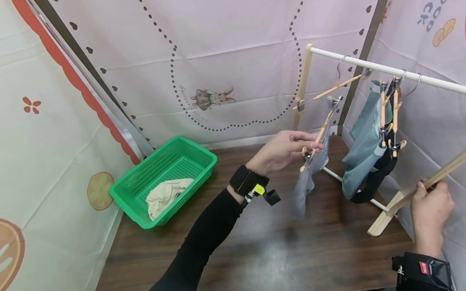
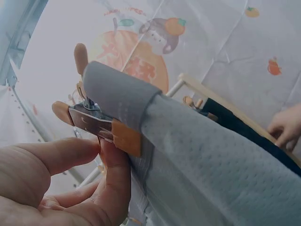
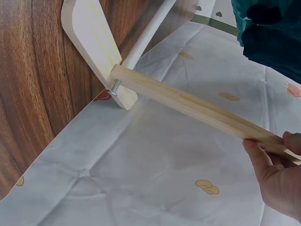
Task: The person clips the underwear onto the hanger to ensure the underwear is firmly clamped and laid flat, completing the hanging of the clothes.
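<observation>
head view: near the centre, toward three o'clock, the left hand (image 1: 278,155) pinches a wooden hanger (image 1: 325,127) beside its lower clip (image 1: 308,155). a thin grey garment (image 1: 306,188) hangs from it. i cannot tell whether its hook is on the white rail (image 1: 382,68), at two o'clock. toward four o'clock the right hand (image 1: 433,208) is wrapped around the rack's wooden post (image 1: 449,163). an empty hanger (image 1: 338,85) slants at two o'clock, close by, and could snag. a teal garment (image 1: 364,141) and a black garment (image 1: 375,182) crowd three o'clock. at eight o'clock, a green basket (image 1: 189,193) holds a white cloth (image 1: 165,198).

left wrist view: at eight o'clock, thumb and forefinger meet just under the clip, whose jaws grip the garment's waistband. a light pinch there, off the clip's levers, seems best.

right wrist view: at four o'clock, fingers and thumb are clamped on the post, which runs to a wooden foot (image 3: 91,42) at ten o'clock. a firm grip here should keep the rack from shifting.
</observation>
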Action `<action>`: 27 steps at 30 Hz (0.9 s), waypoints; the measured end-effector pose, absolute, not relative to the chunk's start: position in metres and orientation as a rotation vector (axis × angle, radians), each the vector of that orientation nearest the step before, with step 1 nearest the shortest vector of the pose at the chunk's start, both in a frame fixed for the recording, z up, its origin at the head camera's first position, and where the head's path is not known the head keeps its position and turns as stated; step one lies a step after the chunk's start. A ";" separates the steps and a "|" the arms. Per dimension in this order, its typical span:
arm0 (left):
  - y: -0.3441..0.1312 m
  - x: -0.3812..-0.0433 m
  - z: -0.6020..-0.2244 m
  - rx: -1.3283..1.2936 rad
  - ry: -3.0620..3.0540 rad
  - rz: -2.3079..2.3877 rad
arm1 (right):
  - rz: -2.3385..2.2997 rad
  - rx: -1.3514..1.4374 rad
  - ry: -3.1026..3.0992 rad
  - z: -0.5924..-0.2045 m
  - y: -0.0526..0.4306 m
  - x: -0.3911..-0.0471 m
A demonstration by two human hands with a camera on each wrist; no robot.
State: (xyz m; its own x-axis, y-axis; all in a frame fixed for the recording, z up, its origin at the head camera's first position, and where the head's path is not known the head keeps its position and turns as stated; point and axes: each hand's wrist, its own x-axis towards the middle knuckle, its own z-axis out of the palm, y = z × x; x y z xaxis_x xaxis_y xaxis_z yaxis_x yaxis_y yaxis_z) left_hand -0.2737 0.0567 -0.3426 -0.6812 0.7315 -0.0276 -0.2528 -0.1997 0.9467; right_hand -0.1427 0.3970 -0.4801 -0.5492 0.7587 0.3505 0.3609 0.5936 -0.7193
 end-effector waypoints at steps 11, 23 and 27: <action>0.108 -0.299 -0.309 0.573 1.433 1.811 | 0.756 -0.849 -2.147 -0.483 0.397 -0.144; 0.163 -0.318 -0.281 0.541 1.476 1.839 | 0.757 -0.866 -2.158 -0.482 0.398 -0.143; 0.179 -0.326 -0.281 0.542 1.511 1.838 | 0.764 -0.851 -2.146 -0.483 0.400 -0.144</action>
